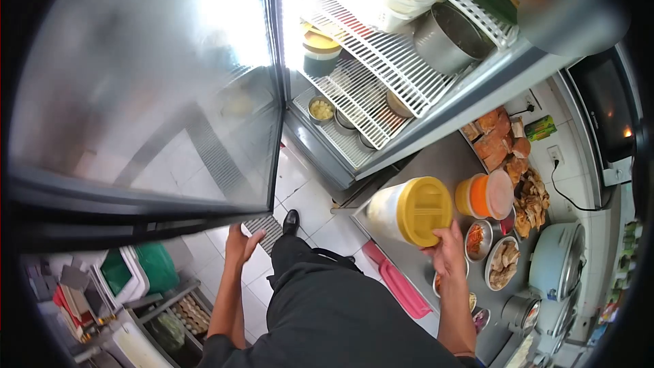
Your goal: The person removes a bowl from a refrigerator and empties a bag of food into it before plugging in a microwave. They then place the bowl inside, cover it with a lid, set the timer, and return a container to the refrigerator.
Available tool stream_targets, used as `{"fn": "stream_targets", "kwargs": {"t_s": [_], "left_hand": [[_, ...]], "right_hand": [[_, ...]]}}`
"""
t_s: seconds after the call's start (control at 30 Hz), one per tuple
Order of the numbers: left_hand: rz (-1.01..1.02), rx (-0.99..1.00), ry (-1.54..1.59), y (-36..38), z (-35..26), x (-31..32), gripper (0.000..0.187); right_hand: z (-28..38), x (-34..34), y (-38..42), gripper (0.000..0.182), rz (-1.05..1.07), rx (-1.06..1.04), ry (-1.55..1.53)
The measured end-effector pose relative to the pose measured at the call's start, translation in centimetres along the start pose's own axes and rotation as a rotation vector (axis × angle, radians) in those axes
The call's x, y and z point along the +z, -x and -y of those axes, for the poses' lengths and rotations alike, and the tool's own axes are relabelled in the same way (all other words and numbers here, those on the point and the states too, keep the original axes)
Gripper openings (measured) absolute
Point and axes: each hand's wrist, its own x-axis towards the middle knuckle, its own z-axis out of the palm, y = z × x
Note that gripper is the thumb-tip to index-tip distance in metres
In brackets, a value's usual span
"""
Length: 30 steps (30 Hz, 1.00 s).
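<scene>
My right hand [449, 253] grips a white plastic jar with a yellow screw lid [422, 211], its thumb and fingers at the lid's lower edge. The jar is tilted, lid towards me, and overlaps the steel counter in this view. My left hand [242, 245] is at the near edge of the open glass refrigerator door [170, 136], thumb spread away from the fingers; the fingertips are partly hidden at the door frame. Beyond both hands, the lit refrigerator holds white wire shelves [364, 105], a metal pot [449, 37], another yellow-lidded jar [320, 48] and small metal bowls, one with pale cubes [321, 108].
On the steel counter [402, 170] stand orange and yellow tubs [485, 194], bowls of food [503, 264], a pile of browned food [531, 197] and a large cooker [557, 259]. A pink cloth [398, 283] hangs at its edge. Lower left, an egg tray [191, 313] sits in an open drawer.
</scene>
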Motion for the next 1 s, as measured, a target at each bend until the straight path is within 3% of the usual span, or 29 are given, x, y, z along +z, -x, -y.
{"fn": "stream_targets", "kwargs": {"t_s": [0.03, 0.07, 0.13, 0.17, 0.2, 0.27, 0.4, 0.6, 0.73, 0.83, 0.9, 1.0], "left_hand": [[-0.012, -0.09, 0.147, -0.6, 1.5, 0.2, 0.081], [-0.12, -0.031, 0.208, -1.0, 2.5, 0.3, 0.081], [-0.144, -0.437, 0.45, -1.1, -2.2, -3.4, 0.076], [-0.097, -0.336, 0.453, -2.6, 2.3, -3.7, 0.063], [-0.149, -0.067, 0.279, -3.6, 5.2, -4.1, 0.052], [-0.165, -0.099, 0.491, -4.6, 6.3, -5.6, 0.047], [-0.119, -0.192, 0.547, -6.4, 7.2, -9.1, 0.044], [-0.237, -0.302, 0.629, -8.6, 13.4, -9.1, 0.047], [-0.217, -0.308, 0.641, -9.6, 13.6, -10.1, 0.044], [-0.221, -0.317, 0.573, -10.3, 13.3, -10.1, 0.052], [-0.201, -0.681, 0.688, -10.1, 11.1, -8.7, 0.066], [-0.063, -0.773, 0.448, -10.4, 9.6, -6.6, 0.077]], "right_hand": [[0.1, 3.0, 0.0, 0.045, -0.008, 0.01, -0.026], [-0.2, 5.3, -1.0, 0.045, -0.024, 0.002, -0.03], [-1.6, 9.3, -4.4, 0.049, 0.101, 0.052, -0.109], [-1.7, 11.7, -6.0, 0.049, 0.111, 0.025, -0.114], [-1.3, 14.0, -7.7, 0.048, 0.123, -0.001, -0.115], [0.0, 18.7, -10.7, 0.049, 0.065, -0.082, -0.138], [1.7, 22.8, -19.0, 0.044, -0.033, -0.194, -0.14], [4.4, 25.7, -27.0, 0.042, -0.326, -0.169, -0.112], [6.2, 25.8, -32.8, 0.033, -0.313, -0.131, -0.252], [6.5, 26.3, -36.2, 0.05, -0.24, -0.253, -0.398], [5.2, 27.1, -38.1, 0.045, -0.234, -0.35, -0.484], [3.1, 26.7, -35.9, 0.032, -0.081, -0.714, 0.808]]}}
